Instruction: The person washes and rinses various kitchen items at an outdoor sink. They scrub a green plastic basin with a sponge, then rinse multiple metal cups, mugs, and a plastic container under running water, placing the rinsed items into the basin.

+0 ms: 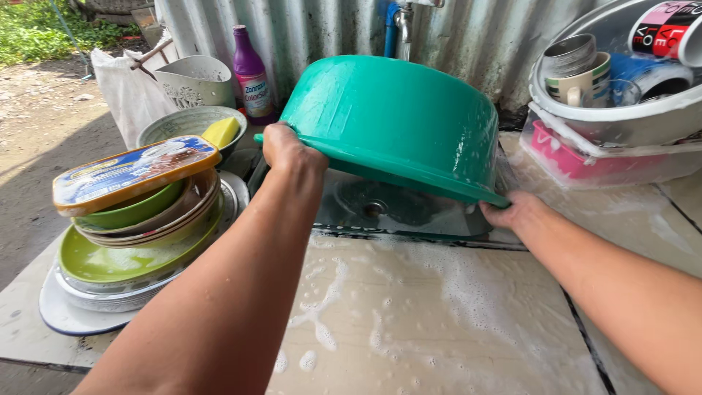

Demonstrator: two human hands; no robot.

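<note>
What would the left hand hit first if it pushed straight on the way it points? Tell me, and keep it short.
The left hand grips the rim of the tilted green basin and points up and away. Straight on, it would probably meet the purple bottle by the corrugated wall first, though depth is unclear.

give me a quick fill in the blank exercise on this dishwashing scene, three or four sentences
1. Both hands, left hand and right hand, hold a tilted ____ basin by its rim.
2. The basin is tipped over a metal ____.
3. The stack of plates and bowls sits to the person's ____.
4. The tiled counter is covered in soapy ____.

Missing words: green; sink; left; foam
</note>
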